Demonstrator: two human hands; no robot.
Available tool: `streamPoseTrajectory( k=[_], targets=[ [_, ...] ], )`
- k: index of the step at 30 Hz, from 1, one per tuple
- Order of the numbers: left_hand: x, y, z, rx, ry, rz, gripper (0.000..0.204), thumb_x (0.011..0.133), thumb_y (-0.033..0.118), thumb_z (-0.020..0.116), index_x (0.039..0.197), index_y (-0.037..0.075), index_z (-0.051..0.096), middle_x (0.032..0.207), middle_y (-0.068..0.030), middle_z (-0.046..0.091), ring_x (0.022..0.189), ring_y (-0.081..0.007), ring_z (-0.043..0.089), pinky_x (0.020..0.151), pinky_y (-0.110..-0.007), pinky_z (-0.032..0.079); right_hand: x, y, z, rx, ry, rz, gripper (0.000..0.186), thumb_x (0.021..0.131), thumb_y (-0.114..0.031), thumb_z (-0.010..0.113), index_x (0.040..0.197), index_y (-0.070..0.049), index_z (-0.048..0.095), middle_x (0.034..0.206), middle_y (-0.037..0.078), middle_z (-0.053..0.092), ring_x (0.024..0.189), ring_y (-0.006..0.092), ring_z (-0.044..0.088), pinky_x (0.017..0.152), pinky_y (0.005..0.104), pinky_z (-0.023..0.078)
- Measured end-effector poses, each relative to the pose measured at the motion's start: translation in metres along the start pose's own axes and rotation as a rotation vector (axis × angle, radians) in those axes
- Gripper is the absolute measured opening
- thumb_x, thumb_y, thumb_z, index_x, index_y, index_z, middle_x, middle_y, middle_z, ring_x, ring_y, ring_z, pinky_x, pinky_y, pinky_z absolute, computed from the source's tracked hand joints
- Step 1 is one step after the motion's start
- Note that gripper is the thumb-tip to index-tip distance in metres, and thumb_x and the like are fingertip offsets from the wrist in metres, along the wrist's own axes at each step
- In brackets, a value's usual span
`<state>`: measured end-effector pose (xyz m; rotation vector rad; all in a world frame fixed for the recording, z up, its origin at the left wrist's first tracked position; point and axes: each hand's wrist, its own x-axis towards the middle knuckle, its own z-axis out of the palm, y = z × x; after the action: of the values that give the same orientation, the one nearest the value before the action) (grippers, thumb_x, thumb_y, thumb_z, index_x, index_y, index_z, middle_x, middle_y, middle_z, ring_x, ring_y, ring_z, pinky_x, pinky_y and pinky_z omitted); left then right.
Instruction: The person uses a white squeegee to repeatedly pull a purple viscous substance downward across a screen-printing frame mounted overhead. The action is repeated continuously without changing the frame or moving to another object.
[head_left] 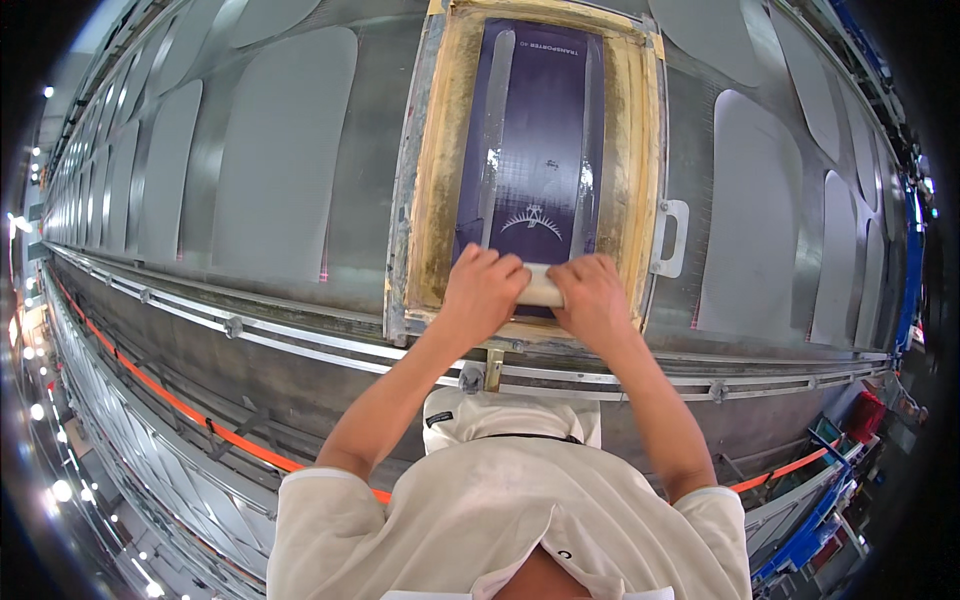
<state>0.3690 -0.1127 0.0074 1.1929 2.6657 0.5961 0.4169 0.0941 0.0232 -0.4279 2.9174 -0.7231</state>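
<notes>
Both of my hands grip a pale squeegee (541, 287) near the front end of a screen printing frame (427, 190). My left hand (484, 288) wraps round its left part, my right hand (592, 298) round its right part, with a bare stretch between them. The squeegee's lower edge is hidden by my fingers. Beyond my hands lies the purple printing area (535, 130) of the screen, with a light arched design and small lettering. Shiny tape strips run down both its sides. The frame's border is yellowed and stained.
A white handle (671, 238) sticks out from the frame's right side. Grey rounded panels (285, 160) lie in rows on the long table, left and right (750, 215) of the frame. A metal rail (600, 385) runs along the table's near edge.
</notes>
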Motion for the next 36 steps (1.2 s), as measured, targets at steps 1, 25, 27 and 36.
streamPoseTrajectory(
  k=[1, 25, 27, 36],
  targets=[
    [-0.009, 0.005, 0.000, 0.002, -0.021, -0.019, 0.037, 0.063, 0.010, 0.080, 0.098, 0.016, 0.071, 0.098, 0.0019, 0.066, 0.089, -0.0197, 0.063, 0.084, -0.037, 0.042, -0.005, -0.003, 0.001, -0.001, -0.002, -0.010, 0.037, 0.062, -0.010, 0.082, 0.097, -0.006, 0.069, 0.091, 0.010, 0.067, 0.095, 0.0296, 0.063, 0.091, 0.0420, 0.045],
    [0.361, -0.200, -0.041, 0.155, -0.039, -0.076, 0.027, 0.080, 0.035, 0.079, 0.100, 0.018, 0.074, 0.088, -0.0101, 0.073, 0.087, -0.0335, 0.069, 0.076, -0.045, 0.053, 0.331, 0.225, -0.074, -0.110, -0.039, 0.114, 0.026, 0.081, -0.026, 0.077, 0.100, -0.009, 0.073, 0.094, 0.018, 0.073, 0.091, 0.0390, 0.069, 0.081, 0.0476, 0.054],
    [0.340, -0.190, -0.038, 0.124, -0.031, -0.062, 0.026, 0.079, 0.035, 0.080, 0.099, 0.019, 0.074, 0.087, -0.0094, 0.073, 0.086, -0.0327, 0.069, 0.076, -0.045, 0.053, 0.313, 0.208, -0.071, -0.104, -0.051, 0.124, 0.025, 0.081, -0.026, 0.077, 0.099, -0.009, 0.073, 0.093, 0.018, 0.072, 0.090, 0.0391, 0.068, 0.080, 0.0475, 0.053],
    [0.136, -0.079, -0.011, 0.049, 0.031, 0.041, 0.013, 0.073, 0.017, 0.079, 0.084, 0.015, 0.072, 0.081, -0.0080, 0.068, 0.078, -0.0319, 0.067, 0.075, -0.046, 0.049, 0.123, 0.083, -0.029, 0.025, -0.123, 0.118, 0.025, 0.076, -0.018, 0.081, 0.097, -0.010, 0.072, 0.088, 0.016, 0.069, 0.088, 0.0381, 0.066, 0.079, 0.0478, 0.052]
  ],
)
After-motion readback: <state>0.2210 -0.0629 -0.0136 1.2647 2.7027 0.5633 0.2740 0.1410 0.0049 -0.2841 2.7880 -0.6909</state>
